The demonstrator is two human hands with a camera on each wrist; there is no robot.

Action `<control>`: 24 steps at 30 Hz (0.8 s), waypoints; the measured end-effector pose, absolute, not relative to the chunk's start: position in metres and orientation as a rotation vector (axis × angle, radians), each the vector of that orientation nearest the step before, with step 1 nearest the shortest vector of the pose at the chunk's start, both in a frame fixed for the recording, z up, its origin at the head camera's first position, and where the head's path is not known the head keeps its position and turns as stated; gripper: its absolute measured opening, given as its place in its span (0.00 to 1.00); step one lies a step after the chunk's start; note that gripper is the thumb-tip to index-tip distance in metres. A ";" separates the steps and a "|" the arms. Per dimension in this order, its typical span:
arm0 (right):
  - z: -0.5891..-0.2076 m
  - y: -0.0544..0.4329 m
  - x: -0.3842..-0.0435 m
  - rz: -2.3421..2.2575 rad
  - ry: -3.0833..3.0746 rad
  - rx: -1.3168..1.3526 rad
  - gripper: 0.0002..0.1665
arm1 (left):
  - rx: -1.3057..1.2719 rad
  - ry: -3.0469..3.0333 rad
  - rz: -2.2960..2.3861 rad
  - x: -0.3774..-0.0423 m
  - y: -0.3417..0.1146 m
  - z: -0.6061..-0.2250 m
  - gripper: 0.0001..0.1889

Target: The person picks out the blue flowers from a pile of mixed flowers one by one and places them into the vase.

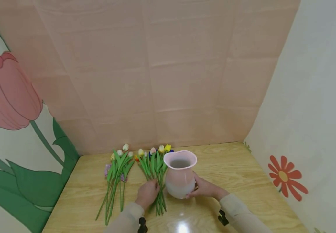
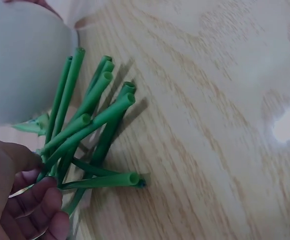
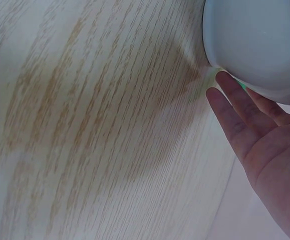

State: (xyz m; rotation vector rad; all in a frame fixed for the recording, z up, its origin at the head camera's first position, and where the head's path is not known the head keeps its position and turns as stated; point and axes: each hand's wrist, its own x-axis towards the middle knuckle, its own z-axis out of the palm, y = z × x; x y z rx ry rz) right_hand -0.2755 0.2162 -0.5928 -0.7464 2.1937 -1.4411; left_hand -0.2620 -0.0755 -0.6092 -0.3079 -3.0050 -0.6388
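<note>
My left hand [image 1: 148, 193] pinches the green stems [image 2: 95, 122] of a bunch of artificial tulips between thumb and fingers. The cut stem ends fan out towards me. Above the hand, the bunch's leaves [image 1: 152, 165] and its white, pink and yellow heads point to the back of the table. Just right of it is a round vase [image 1: 180, 181], pink above and white below, with a flared, wavy rim. My right hand [image 1: 204, 187] holds the vase from its right side, low on the belly. In the right wrist view its fingers [image 3: 237, 107] reach along the vase's lower part.
A second bunch of tulips [image 1: 116, 173], with white and purple flowers, lies to the left on the wooden table [image 1: 77, 191]. A pink cloth backdrop [image 1: 162, 81] hangs behind the table. Walls with painted flowers flank both sides.
</note>
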 end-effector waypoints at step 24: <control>-0.597 0.216 -0.277 -1.439 2.220 -0.733 0.63 | -0.094 -2.905 -0.895 -0.260 -0.089 -0.590 0.19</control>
